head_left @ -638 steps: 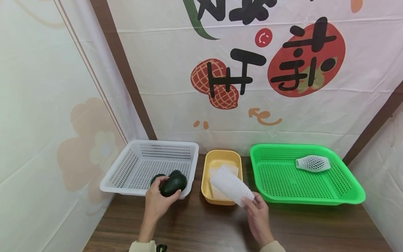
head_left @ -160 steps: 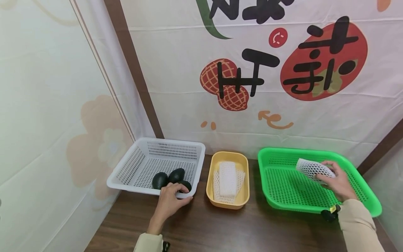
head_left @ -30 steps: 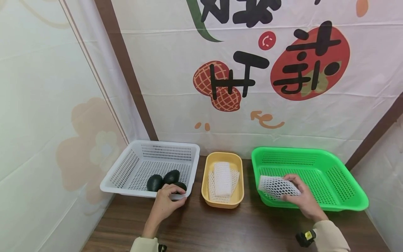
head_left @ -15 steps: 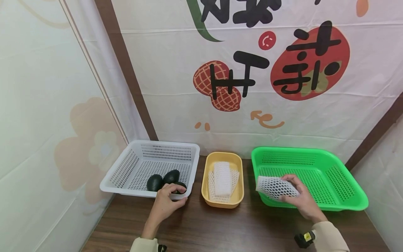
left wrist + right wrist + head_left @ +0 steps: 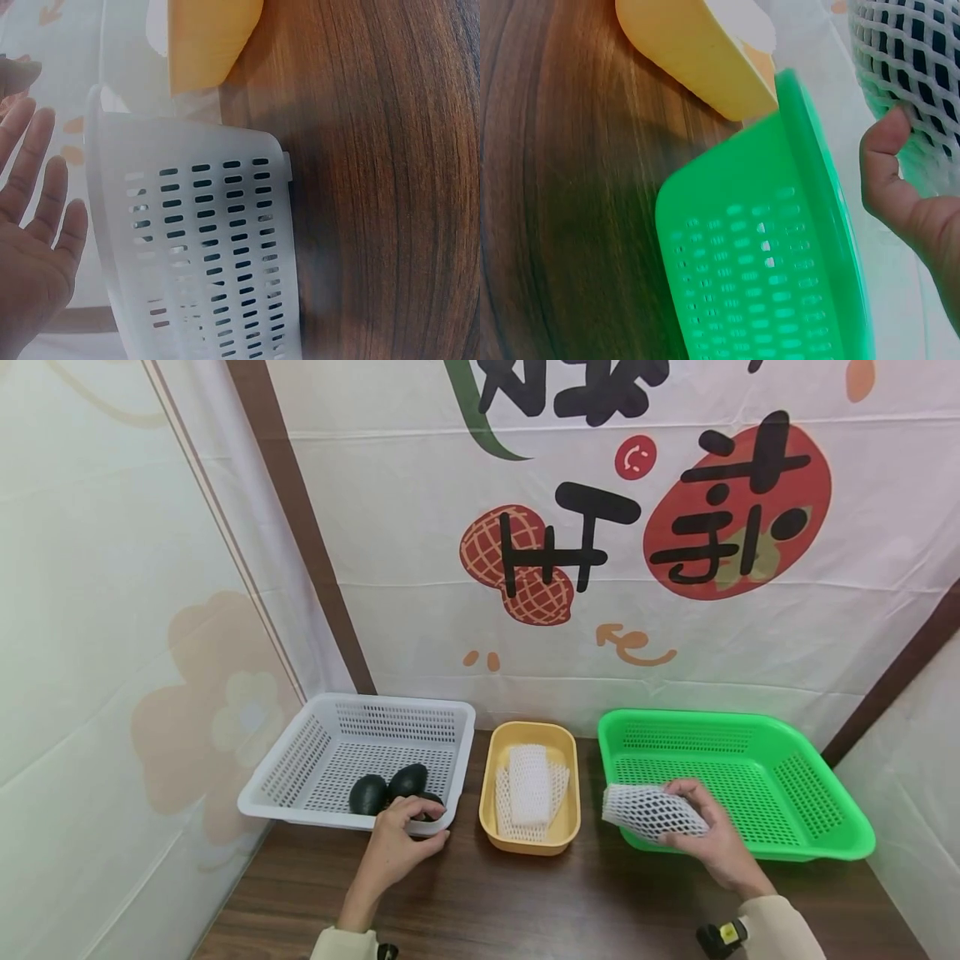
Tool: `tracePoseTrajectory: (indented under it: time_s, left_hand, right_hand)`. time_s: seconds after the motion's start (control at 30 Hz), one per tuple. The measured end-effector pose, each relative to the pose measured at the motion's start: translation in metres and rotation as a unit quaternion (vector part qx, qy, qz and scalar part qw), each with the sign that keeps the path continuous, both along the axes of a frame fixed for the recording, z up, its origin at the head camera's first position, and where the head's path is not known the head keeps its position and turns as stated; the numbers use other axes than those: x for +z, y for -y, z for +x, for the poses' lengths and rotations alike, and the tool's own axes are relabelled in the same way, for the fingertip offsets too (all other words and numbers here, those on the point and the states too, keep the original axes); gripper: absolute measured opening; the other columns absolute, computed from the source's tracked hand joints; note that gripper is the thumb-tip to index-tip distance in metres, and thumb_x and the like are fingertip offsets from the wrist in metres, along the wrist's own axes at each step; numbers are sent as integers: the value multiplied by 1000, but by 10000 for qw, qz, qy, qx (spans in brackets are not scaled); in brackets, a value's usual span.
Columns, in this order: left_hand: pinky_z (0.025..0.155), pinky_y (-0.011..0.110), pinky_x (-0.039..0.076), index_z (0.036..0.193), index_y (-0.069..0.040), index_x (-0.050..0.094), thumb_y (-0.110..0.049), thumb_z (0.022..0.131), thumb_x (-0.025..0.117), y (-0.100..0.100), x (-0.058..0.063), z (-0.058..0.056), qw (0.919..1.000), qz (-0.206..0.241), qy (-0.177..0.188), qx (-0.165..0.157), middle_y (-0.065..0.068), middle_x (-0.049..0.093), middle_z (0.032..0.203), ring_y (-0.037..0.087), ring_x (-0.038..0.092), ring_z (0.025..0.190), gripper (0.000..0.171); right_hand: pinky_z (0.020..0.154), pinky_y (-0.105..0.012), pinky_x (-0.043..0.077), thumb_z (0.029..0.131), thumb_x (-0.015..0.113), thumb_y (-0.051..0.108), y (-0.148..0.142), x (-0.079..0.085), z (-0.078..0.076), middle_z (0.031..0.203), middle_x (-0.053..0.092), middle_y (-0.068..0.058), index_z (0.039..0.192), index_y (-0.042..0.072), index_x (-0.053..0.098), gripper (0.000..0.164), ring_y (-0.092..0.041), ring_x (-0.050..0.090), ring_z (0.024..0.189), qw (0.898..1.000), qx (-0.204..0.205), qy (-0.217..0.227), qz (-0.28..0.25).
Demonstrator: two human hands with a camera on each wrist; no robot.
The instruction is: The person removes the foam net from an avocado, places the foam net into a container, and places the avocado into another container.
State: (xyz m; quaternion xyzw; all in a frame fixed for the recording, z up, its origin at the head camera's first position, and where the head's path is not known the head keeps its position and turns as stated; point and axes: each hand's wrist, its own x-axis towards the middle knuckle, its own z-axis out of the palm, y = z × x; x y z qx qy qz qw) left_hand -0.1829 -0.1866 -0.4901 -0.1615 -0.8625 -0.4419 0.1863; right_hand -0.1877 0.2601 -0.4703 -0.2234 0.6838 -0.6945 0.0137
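In the head view my right hand (image 5: 716, 843) holds a dark avocado in a white foam net sleeve (image 5: 651, 810) above the front-left rim of the green basket (image 5: 832, 802). The right wrist view shows the thumb (image 5: 889, 146) pressed against the netting. My left hand (image 5: 393, 843) hovers by the near right corner of the white basket (image 5: 300, 814), fingers over a partly hidden avocado (image 5: 431, 811). Those fingers (image 5: 49, 199) look spread and hold nothing in the left wrist view. Two more avocados, one left (image 5: 368, 795) and one behind (image 5: 408, 779), lie alongside it.
Between the baskets stands a yellow tray (image 5: 492, 827) with white foam nets (image 5: 529, 785) inside. All three containers sit on a dark wooden table (image 5: 540, 902). A printed cloth (image 5: 420, 635) hangs behind them.
Since 21 seconds ago, my left hand has let go of an avocado and the netted one has left the green basket's floor. Lately my right hand has carried it left and nearer.
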Motion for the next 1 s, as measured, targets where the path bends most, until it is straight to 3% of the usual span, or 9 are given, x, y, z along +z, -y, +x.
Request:
tracePoseTrajectory:
  time_s: [0.37,0.57,0.73,1.0]
  left_hand:
    - [64,31,47,93,-11,65,-10,62,80,-6,3,4,9990,204,-243,-324,-4,61,88,18,55,74,35]
    - [62,37,49,92,-3,63,-1,62,78,-15,26,15,9971,331,-336,-591,9,60,87,26,56,73,34]
    - [63,39,49,94,0,60,2,63,76,-20,37,20,9959,484,-195,-740,15,58,88,31,56,75,34]
    - [63,35,50,95,-4,60,3,62,76,-24,34,23,9940,768,95,-775,16,57,90,33,55,76,38]
  right_hand:
    - [70,-45,48,66,65,-14,12,-4,6,120,39,-16,111,0,38,54,-28,48,99,9997,-4,163,-164]
    - [70,-45,47,67,65,-13,17,-3,9,122,39,-17,111,1,39,53,-30,47,100,9996,78,194,-173]
    - [71,-46,47,67,65,-13,21,-5,10,123,36,-17,112,1,38,54,-30,46,103,9995,112,234,-193]
    - [70,-45,47,66,65,-12,27,-9,13,122,38,-17,111,0,38,54,-31,44,102,9996,136,182,-192]
